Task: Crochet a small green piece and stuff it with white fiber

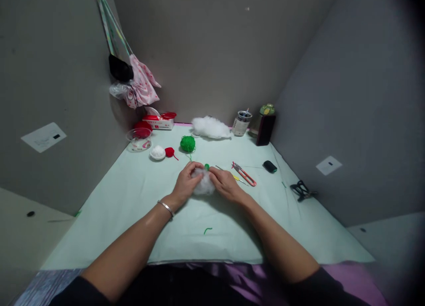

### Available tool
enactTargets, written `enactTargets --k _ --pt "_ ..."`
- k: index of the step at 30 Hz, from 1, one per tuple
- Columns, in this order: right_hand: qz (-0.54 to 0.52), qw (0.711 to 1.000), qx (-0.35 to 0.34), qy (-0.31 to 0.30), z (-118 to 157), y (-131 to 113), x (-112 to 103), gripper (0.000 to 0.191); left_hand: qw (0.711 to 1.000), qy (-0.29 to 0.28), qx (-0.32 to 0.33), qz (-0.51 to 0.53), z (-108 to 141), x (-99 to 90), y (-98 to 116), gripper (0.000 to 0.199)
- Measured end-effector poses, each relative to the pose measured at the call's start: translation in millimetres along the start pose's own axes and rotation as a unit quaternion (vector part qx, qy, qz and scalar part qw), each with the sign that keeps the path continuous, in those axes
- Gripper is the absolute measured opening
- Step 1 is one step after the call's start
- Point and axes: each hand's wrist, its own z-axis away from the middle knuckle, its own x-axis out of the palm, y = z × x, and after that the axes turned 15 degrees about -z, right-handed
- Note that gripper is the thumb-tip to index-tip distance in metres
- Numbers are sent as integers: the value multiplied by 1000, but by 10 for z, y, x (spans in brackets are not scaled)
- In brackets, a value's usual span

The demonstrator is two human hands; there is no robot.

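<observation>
Between my two hands, over the middle of the table, is a tuft of white stuffing [203, 186]. A small green piece [206, 167] shows at its top, near my right fingertips; its exact form is too small to tell. My left hand [186, 180] has its fingers curled round the left side of the tuft. From the right, my right hand [226, 183] pinches the tuft and the edge of the green piece. A green yarn ball [187, 144] sits beyond my left hand. Just right of my right hand lie orange thread snips [245, 175] and a yellow-handled crochet hook [239, 180].
At the back are a larger heap of stuffing [210, 127], a tin [241, 123] and a dark phone [266, 130]. A red yarn ball [169, 152], a white bowl [157, 153] and a clear tub [139, 140] stand left. Black scissors [303, 191] lie right. Grey panels enclose the table.
</observation>
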Motion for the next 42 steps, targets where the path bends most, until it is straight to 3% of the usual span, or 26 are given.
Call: enactTargets --k 5,11,18,22,29,34,42 --pt "-12 999 -12 -40 12 -45 -46 16 998 19 32 -42 22 -23 89 15" --pt "-79 993 -16 -92 5 -116 -36 6 996 80 3 -31 -3 -10 102 15" --pt "-130 991 1 -9 -58 -40 157 25 995 94 -36 21 -7 54 45 16" --pt "-158 987 22 36 -83 26 195 22 995 72 -53 47 -7 57 63 15" --pt "-184 979 53 75 -107 139 157 23 990 -23 -98 95 -9 22 9 19" --pt "-188 976 55 95 -123 177 91 24 983 -74 -110 126 11 7 82 22" --pt "-215 974 66 33 -52 26 30 26 982 -99 -108 117 -35 -47 31 35"
